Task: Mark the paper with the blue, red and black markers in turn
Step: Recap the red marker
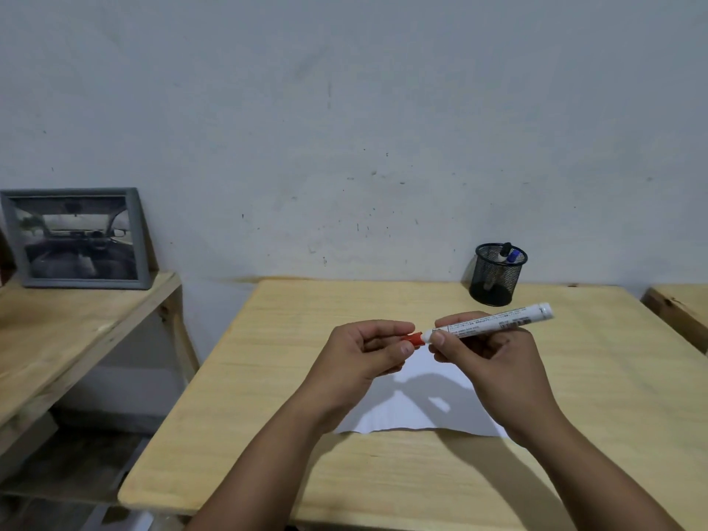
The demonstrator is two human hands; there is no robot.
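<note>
1. Hands are seen at mid-frame above a light wooden table [383, 477], with a red marker [494, 321] held between them, clear of the tabletop.
2. The marker's white barrel is gripped by the right hand [486, 358], fingers closed around it; its blunt end is pointed toward the upper right of the frame.
3. The red cap [528, 338] is pinched between thumb and fingers of the left hand [367, 354], at the marker's left end. Whether the cap is seated or partly pulled off cannot be told, though it is shown touching the barrel's end.
4. A white sheet of paper [413, 412] is laid flat on the table directly below the hands, partly hidden by the wrists and crossed by their shadow. No marks can be made out on the part that shows.
5. A black mesh pen cup [496, 275] is stood at the table's far edge, right of centre, near the pale wall [344, 109]. Two markers are held in it: a blue marker [514, 257] and a black marker [505, 250], both leaning against the rim.
6. A grey picture frame [76, 239] is propped at the left of the frame on a separate wooden shelf [69, 331], well apart from the table.
</note>
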